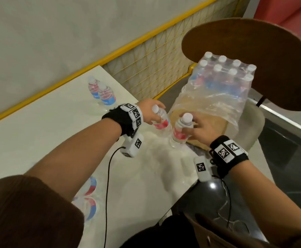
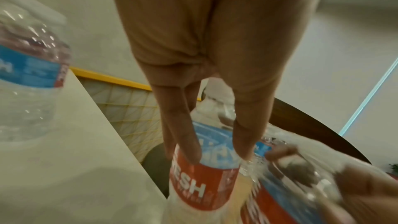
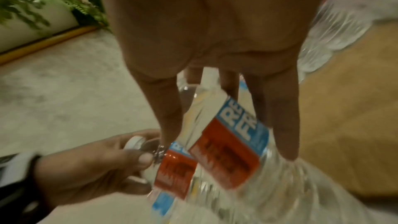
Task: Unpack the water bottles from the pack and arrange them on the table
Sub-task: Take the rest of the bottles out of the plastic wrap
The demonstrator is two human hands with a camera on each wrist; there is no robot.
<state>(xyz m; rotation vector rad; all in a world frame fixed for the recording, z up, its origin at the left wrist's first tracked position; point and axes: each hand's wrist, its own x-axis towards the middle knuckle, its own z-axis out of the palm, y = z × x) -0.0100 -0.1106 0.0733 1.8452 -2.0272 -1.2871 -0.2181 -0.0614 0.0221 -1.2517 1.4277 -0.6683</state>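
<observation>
My left hand point(image 1: 155, 111) grips a clear water bottle point(image 1: 162, 120) with a red and blue label just below its white cap, over the white table's point(image 1: 38, 136) right edge. In the left wrist view, my fingers point(image 2: 185, 142) curl round its label point(image 2: 200, 181). My right hand point(image 1: 194, 127) grips a second bottle point(image 1: 181, 129) by the shoulder, beside the first; the right wrist view shows its label point(image 3: 232, 142). The torn plastic pack point(image 1: 223, 81) stands on a chair to the right, with several capped bottles inside. Two bottles point(image 1: 102, 93) stand on the table's far side.
Two more bottles point(image 1: 90, 197) stand near the table's front, partly hidden by my left arm. The chair has a brown backrest point(image 1: 253, 56) and a tan seat point(image 1: 216, 138). A yellow-framed mesh fence point(image 1: 146, 65) runs behind the table. Wrist cables hang from both arms.
</observation>
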